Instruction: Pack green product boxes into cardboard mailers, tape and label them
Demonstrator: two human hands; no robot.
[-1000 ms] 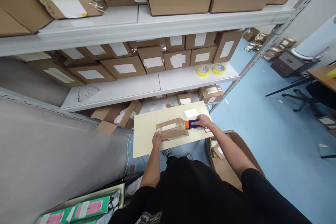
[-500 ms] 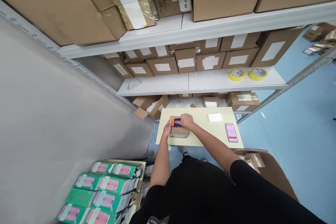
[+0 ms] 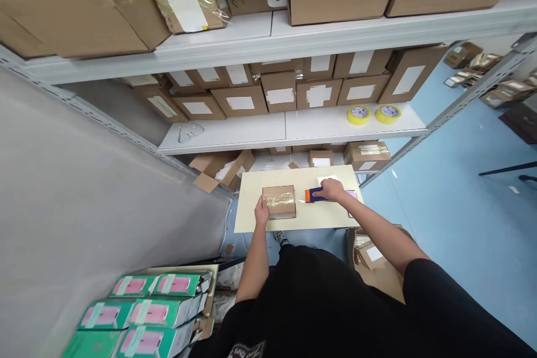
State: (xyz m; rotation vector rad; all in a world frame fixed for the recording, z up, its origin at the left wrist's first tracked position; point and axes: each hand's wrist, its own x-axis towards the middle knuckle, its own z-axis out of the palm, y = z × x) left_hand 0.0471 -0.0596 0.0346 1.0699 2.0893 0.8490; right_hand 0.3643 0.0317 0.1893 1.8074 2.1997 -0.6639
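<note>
A small cardboard box (image 3: 280, 211) lies on the pale yellow tabletop (image 3: 248, 218), with a strip of clear shiny tape (image 3: 279, 199) across its top. Against its left side, my left hand (image 3: 262, 211) grips the box by the edge. To the right of the box, my right hand (image 3: 331, 190) is wrapped round a dark blue and orange tape dispenser (image 3: 313, 194). A length of tape seems to run from the box to the dispenser. Behind my right hand, a white paper stack (image 3: 324, 179) is partly covered, and a phone (image 3: 353, 194) is half hidden under my forearm.
Shelves beyond the table hold several labelled cartons (image 3: 240, 103) and two yellow tape rolls (image 3: 358, 114). An open carton (image 3: 224, 170) stands behind the table's left corner. Green boxes (image 3: 145, 312) are stacked at lower left. A large carton (image 3: 380, 274) with packages is by my right side.
My right hand has moved right with the tape dispenser, off the box, and tape now lies across the box top. My left hand stays at the box's left side. The view has shifted.
</note>
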